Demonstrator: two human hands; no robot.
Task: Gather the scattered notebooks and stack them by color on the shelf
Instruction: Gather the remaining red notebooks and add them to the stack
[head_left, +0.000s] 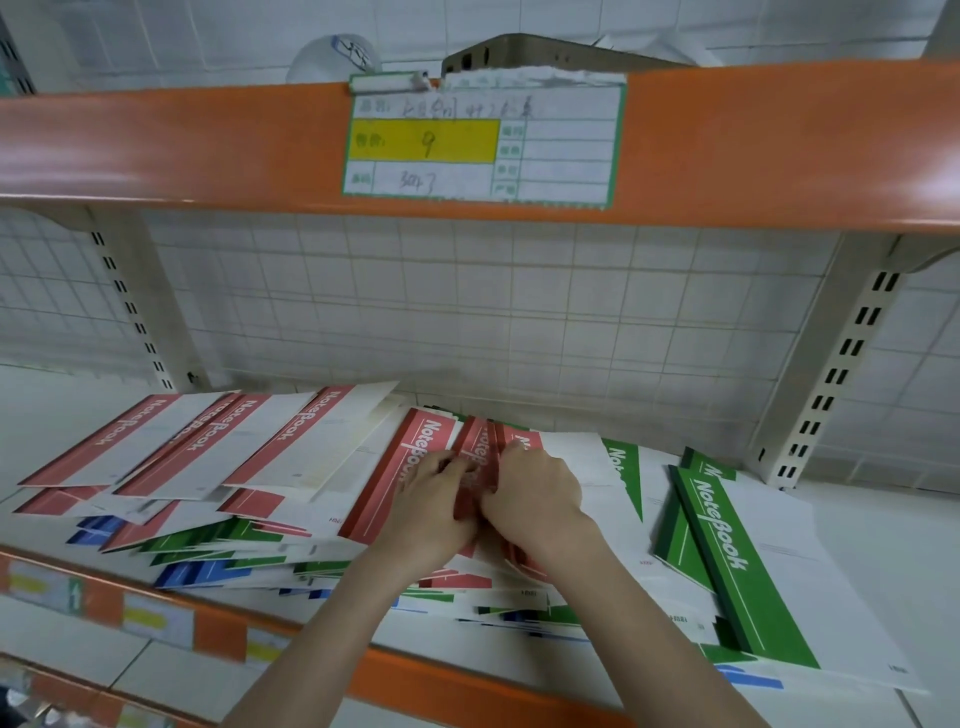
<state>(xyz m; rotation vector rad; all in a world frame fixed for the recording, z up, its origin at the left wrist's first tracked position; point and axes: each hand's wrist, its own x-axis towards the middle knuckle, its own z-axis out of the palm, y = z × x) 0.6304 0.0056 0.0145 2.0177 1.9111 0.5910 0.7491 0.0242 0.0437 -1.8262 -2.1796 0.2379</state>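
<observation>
Both hands are in the middle of the shelf (857, 525), close together, on a small bundle of red notebooks (480, 447). The left hand (434, 499) has its fingers curled over the left edge of the bundle and holds it. The right hand (535, 491) has its fingers curled over the right edge and holds it too. The two hands almost touch, and the bundle stands between them, with the red stripes coming out above the fingertips toward the back wall. How many notebooks are in the bundle I cannot tell.

Just left of the hands lies one more red notebook (400, 478), partly under the left hand. Farther left, three red notebooks (202, 441) lie side by side like a fan, on top of a loose pile of green, blue and red notebooks (223, 551) that reaches the front edge of the shelf. To the right of the hands, green notebooks (727, 551) lie flat, one over the other, well apart from the grip. Between them and the right hand, a white cover with a green stripe (626, 478) lies under the bundle.

Above, on the orange beam (182, 150), is a paper label (483, 143) with a yellow field.
</observation>
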